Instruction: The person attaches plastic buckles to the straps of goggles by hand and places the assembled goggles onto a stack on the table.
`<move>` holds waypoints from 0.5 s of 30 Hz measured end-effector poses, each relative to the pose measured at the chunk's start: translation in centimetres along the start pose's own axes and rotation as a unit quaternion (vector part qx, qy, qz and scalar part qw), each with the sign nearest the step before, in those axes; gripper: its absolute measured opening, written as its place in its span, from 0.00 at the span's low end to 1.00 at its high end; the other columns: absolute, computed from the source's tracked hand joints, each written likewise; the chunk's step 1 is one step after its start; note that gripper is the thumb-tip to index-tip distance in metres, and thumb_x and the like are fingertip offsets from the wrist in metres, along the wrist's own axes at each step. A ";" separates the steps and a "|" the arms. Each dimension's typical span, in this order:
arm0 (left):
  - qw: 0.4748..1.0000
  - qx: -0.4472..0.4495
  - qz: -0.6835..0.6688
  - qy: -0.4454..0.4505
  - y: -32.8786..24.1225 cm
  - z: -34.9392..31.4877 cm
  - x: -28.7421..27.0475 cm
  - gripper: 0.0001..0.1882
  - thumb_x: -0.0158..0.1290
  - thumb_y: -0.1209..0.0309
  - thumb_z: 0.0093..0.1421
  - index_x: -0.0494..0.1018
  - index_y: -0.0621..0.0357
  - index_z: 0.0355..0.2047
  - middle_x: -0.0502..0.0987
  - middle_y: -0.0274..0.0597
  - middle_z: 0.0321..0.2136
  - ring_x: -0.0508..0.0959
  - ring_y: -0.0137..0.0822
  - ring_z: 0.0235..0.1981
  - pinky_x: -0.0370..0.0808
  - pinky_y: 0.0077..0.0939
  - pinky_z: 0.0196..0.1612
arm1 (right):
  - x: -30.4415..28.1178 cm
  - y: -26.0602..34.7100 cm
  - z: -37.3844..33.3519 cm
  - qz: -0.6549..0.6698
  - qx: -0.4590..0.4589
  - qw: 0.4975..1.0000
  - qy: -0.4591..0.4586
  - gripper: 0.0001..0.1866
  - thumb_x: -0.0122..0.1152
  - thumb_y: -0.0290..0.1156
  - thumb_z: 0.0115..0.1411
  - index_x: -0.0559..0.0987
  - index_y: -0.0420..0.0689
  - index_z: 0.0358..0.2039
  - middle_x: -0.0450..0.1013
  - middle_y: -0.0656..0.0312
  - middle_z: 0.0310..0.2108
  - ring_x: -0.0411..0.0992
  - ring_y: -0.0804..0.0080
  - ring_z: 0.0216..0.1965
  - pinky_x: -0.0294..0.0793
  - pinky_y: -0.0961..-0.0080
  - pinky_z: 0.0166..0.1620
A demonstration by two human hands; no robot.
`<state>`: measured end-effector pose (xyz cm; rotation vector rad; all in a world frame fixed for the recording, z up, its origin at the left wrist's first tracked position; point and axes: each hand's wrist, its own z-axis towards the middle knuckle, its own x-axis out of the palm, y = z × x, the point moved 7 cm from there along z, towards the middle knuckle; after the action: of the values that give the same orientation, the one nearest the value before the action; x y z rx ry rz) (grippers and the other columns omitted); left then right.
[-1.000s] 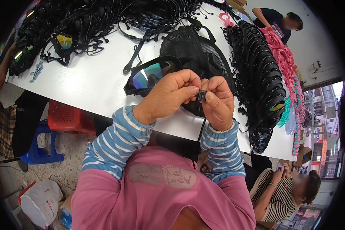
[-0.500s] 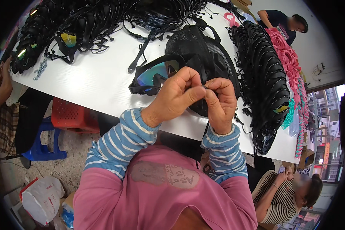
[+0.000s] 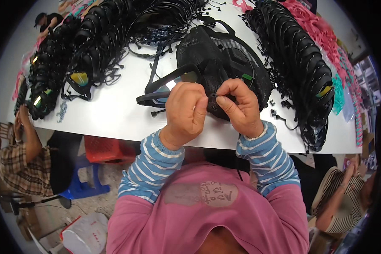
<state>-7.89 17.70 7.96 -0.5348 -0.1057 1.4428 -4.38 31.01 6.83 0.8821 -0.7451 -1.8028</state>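
Note:
My left hand (image 3: 185, 112) is closed in a fist in front of black-framed swim goggles (image 3: 146, 100) with a mirrored lens; what its fingers hold is hidden. A short black strap end (image 3: 158, 113) pokes out beside it. My right hand (image 3: 241, 108) pinches a small dark clip (image 3: 213, 95) between thumb and forefinger, a little apart from the left fist. Behind both hands lies a black mesh bag (image 3: 199, 46), with a small green patch on its right part.
Rows of black goggles (image 3: 99, 36) lie at the left, with another long row (image 3: 300, 55) at the right beside pink straps (image 3: 311, 19). Small loose clips (image 3: 274, 113) dot the white table (image 3: 114, 114). People sit at both sides; a red stool (image 3: 108, 148) stands under the front edge.
My hands have moved apart; they were pinching together at one spot. The left has curled into a fist, and the right keeps its pinch. The view has shifted.

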 end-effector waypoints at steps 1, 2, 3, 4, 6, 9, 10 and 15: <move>1.000 0.003 -0.001 0.012 -0.4 0.0 0.6 0.02 0.48 0.79 0.52 0.66 0.63 0.23 0.70 0.44 0.25 0.69 0.43 0.23 0.66 0.30 0.27 | -0.4 -0.5 -0.1 0.027 0.028 0.999 0.012 0.05 0.54 0.20 0.51 0.69 0.39 0.30 0.67 0.65 0.24 0.65 0.80 0.25 0.65 0.85 0.30; 0.998 -0.055 -0.028 0.008 0.1 0.0 0.9 0.03 0.47 0.78 0.53 0.66 0.64 0.23 0.71 0.44 0.25 0.69 0.41 0.23 0.66 0.28 0.27 | -0.9 -0.8 -0.1 0.073 0.050 0.996 0.011 0.05 0.53 0.20 0.51 0.69 0.40 0.30 0.67 0.66 0.24 0.64 0.82 0.26 0.65 0.86 0.30; 0.992 -0.115 -0.054 0.003 0.6 -0.2 1.3 0.04 0.46 0.78 0.54 0.66 0.64 0.24 0.71 0.45 0.25 0.69 0.39 0.22 0.66 0.26 0.26 | -1.5 -1.0 -0.2 0.075 0.051 0.996 0.004 0.05 0.53 0.20 0.51 0.69 0.40 0.30 0.67 0.66 0.24 0.64 0.82 0.26 0.65 0.86 0.30; 0.988 -0.139 -0.072 0.007 1.0 -0.4 1.9 0.05 0.45 0.76 0.57 0.66 0.65 0.24 0.72 0.45 0.26 0.70 0.33 0.21 0.66 0.22 0.25 | -1.9 -1.2 -0.2 0.067 0.050 0.996 0.008 0.05 0.53 0.20 0.52 0.69 0.40 0.30 0.67 0.66 0.24 0.64 0.83 0.26 0.65 0.86 0.31; 0.976 -0.178 -0.126 -0.001 1.5 -1.0 3.1 0.06 0.44 0.76 0.58 0.66 0.65 0.25 0.72 0.44 0.26 0.69 0.30 0.21 0.66 0.20 0.25 | -2.5 -1.4 -0.5 0.061 0.050 0.997 0.014 0.05 0.53 0.20 0.52 0.69 0.40 0.31 0.67 0.67 0.24 0.64 0.84 0.26 0.65 0.86 0.31; 0.944 -0.246 -0.219 -0.014 2.2 -1.5 4.0 0.08 0.42 0.74 0.60 0.67 0.65 0.26 0.72 0.41 0.26 0.68 0.25 0.21 0.66 0.16 0.25 | -2.9 -1.8 -0.6 0.078 0.070 0.994 0.008 0.05 0.53 0.20 0.52 0.69 0.40 0.30 0.67 0.67 0.24 0.64 0.84 0.26 0.65 0.87 0.30; 0.927 -0.274 -0.256 -0.018 2.5 -1.7 4.3 0.09 0.41 0.73 0.61 0.67 0.66 0.27 0.72 0.39 0.26 0.68 0.23 0.21 0.66 0.14 0.25 | -3.0 -1.9 -0.6 0.074 0.074 0.994 0.008 0.05 0.53 0.20 0.52 0.69 0.40 0.30 0.67 0.67 0.24 0.64 0.84 0.26 0.65 0.87 0.30; 0.896 -0.305 -0.320 -0.041 3.2 -2.5 4.7 0.10 0.40 0.71 0.62 0.67 0.65 0.28 0.71 0.37 0.25 0.67 0.22 0.21 0.66 0.14 0.26 | -2.9 -2.1 -0.5 0.067 0.083 0.994 0.009 0.05 0.53 0.20 0.52 0.69 0.40 0.30 0.67 0.67 0.23 0.64 0.85 0.25 0.65 0.87 0.30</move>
<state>-9.22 21.62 3.30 -0.8515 -0.7535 0.7586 -4.19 34.37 5.59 0.9324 -0.9315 -1.6305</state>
